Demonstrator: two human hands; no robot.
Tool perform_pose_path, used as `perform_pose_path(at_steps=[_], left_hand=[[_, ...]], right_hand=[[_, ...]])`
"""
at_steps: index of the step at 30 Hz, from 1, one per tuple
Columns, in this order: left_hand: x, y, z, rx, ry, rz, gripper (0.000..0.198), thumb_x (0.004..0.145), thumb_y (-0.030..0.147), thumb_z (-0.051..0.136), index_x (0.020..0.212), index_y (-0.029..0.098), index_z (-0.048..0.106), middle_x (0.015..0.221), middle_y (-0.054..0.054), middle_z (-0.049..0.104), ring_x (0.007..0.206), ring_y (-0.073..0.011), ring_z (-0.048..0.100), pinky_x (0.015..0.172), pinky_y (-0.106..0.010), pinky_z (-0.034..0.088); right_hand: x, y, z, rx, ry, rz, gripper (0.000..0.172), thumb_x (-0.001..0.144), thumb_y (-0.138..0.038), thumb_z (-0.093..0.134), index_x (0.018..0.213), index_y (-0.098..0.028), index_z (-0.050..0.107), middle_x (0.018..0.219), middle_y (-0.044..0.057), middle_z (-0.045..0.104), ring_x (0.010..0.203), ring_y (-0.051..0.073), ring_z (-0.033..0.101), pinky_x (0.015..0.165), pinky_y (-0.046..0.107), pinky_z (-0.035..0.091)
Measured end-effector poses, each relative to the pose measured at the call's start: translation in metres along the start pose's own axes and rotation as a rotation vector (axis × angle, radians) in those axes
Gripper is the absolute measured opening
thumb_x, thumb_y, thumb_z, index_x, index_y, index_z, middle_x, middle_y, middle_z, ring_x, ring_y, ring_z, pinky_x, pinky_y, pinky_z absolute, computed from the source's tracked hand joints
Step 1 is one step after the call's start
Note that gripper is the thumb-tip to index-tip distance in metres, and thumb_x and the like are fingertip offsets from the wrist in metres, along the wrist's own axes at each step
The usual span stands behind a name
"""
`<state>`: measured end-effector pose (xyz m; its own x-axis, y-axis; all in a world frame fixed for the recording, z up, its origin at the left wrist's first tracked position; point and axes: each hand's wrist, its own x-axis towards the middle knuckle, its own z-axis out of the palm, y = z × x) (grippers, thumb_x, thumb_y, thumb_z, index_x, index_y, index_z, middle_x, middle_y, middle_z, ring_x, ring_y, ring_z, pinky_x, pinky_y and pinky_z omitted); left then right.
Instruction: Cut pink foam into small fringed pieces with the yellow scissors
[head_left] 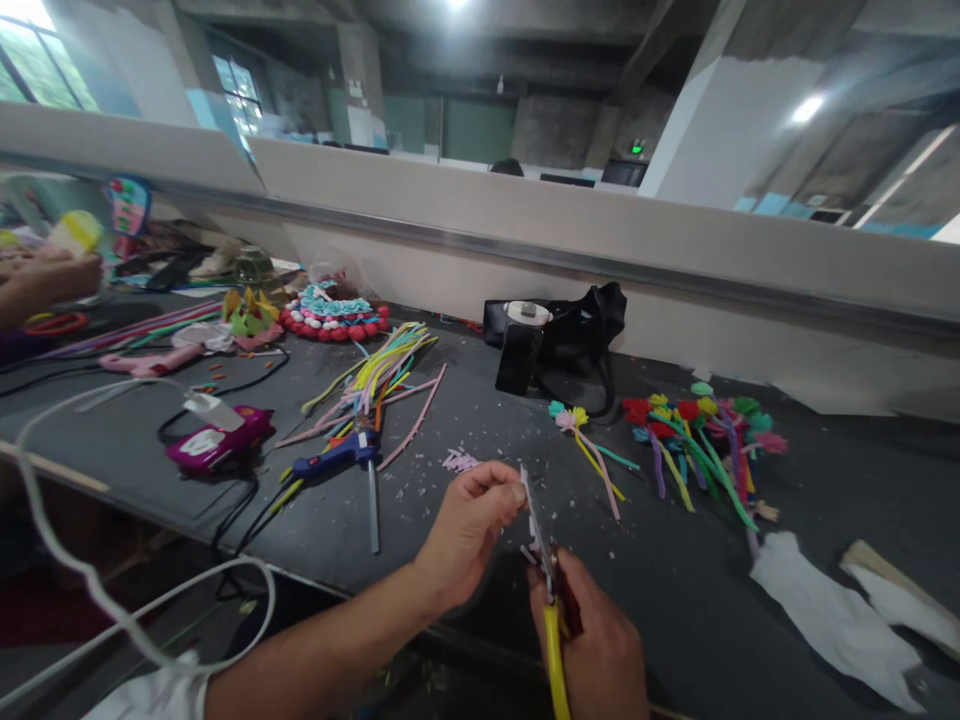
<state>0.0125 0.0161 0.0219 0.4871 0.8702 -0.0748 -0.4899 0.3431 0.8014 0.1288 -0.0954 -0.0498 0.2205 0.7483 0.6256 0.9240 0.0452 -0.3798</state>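
1. Two hands worked over the tabletop [465, 355]: the left hand [469, 520] had its fingers pinching one pale strip [524, 482], probably lilac, though the blade partly hid it.
2. The right hand [600, 640] had its fingers wrapped around one pair of scissors [554, 645], its blades alongside the strip, near the left fingertips.
3. One small heap of lilac scraps [460, 460] lay just beyond the left hand.
4. One loose bunch of fuzzy stems [386, 365] lay farther left; one small flower bunch [574, 420] and one larger flower cluster [697, 420] lay to the right.
5. One blue glue gun [330, 457] lay between the fuzzy stems and the near edge.
6. One black bag [585, 325] rested against the partition [450, 200].
7. One white cord [75, 565] looped across the lower left.
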Motion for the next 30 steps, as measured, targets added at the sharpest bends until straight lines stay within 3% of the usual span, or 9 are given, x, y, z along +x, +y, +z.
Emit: perform_pose_path(at_steps=[7,11,14,19,22,26,28,30], left_hand=[[0.0,0.003,0.003,0.023,0.015,-0.007,0.009,0.064,0.019,0.072,0.067,0.015,0.064,0.062,0.003,0.053,0.058,-0.008,0.041,0.059,-0.022,0.031],[0.0,0.003,0.002,0.049,0.004,0.011,0.008,0.065,0.019,0.07,0.068,0.015,0.064,0.062,0.003,0.053,0.059,-0.0085,0.041,0.06,-0.022,0.032],[0.001,0.002,0.002,0.156,0.001,0.047,0.008,0.067,0.02,0.069,0.068,0.015,0.063,0.062,0.003,0.051,0.059,-0.0083,0.04,0.059,-0.022,0.032],[0.0,-0.004,0.003,0.543,-0.059,0.114,0.008,0.071,0.021,0.063,0.066,0.016,0.059,0.061,0.002,0.052,0.059,-0.01,0.044,0.057,-0.023,0.034],[-0.004,-0.009,0.003,0.902,-0.167,0.333,0.006,0.07,0.014,0.057,0.064,0.016,0.057,0.061,0.002,0.054,0.06,-0.0113,0.049,0.059,-0.024,0.035],[-0.011,-0.017,0.003,1.273,-0.338,0.746,0.007,0.068,0.01,0.056,0.066,0.016,0.055,0.062,0.001,0.056,0.063,-0.0126,0.05,0.068,-0.029,0.035],[-0.013,-0.019,0.003,1.363,-0.354,0.833,0.007,0.067,0.009,0.054,0.065,0.016,0.053,0.061,0.0,0.056,0.062,-0.0127,0.049,0.068,-0.03,0.035],[-0.014,-0.019,0.004,1.374,-0.349,0.818,0.008,0.067,0.008,0.054,0.065,0.016,0.053,0.061,0.0,0.055,0.061,-0.0125,0.049,0.068,-0.029,0.035]], right_hand=[[-0.005,0.002,-0.002,0.016,-0.02,-0.001,0.033,0.092,-0.036,0.05,0.109,-0.013,0.066,0.087,0.007,0.075,0.069,0.017,0.072,0.064,0.02,0.053],[0.002,-0.001,-0.004,0.088,-0.026,0.06,0.027,0.091,-0.035,0.052,0.103,-0.016,0.066,0.078,0.004,0.074,0.06,0.014,0.07,0.055,0.017,0.05],[0.014,-0.007,-0.011,0.178,-0.013,0.174,0.024,0.089,-0.04,0.054,0.091,-0.019,0.066,0.068,0.0,0.07,0.051,0.011,0.065,0.051,0.016,0.048],[0.027,-0.012,-0.025,0.308,-0.011,0.461,0.037,0.083,-0.051,0.058,0.102,-0.02,0.065,0.077,0.002,0.07,0.061,0.016,0.067,0.057,0.022,0.052],[0.028,-0.009,-0.028,0.38,-0.042,0.598,0.048,0.079,-0.055,0.061,0.11,-0.019,0.061,0.077,0.002,0.069,0.06,0.017,0.066,0.056,0.025,0.052],[0.03,-0.006,-0.029,0.41,-0.059,0.609,0.049,0.076,-0.054,0.062,0.111,-0.019,0.058,0.076,0.001,0.068,0.063,0.017,0.065,0.059,0.027,0.052],[0.031,-0.006,-0.029,0.424,-0.07,0.613,0.047,0.077,-0.052,0.061,0.11,-0.019,0.058,0.075,0.001,0.068,0.062,0.017,0.065,0.059,0.027,0.052],[0.032,-0.006,-0.03,0.406,-0.071,0.604,0.044,0.077,-0.05,0.06,0.107,-0.019,0.058,0.075,0.001,0.067,0.061,0.017,0.064,0.059,0.027,0.052]])
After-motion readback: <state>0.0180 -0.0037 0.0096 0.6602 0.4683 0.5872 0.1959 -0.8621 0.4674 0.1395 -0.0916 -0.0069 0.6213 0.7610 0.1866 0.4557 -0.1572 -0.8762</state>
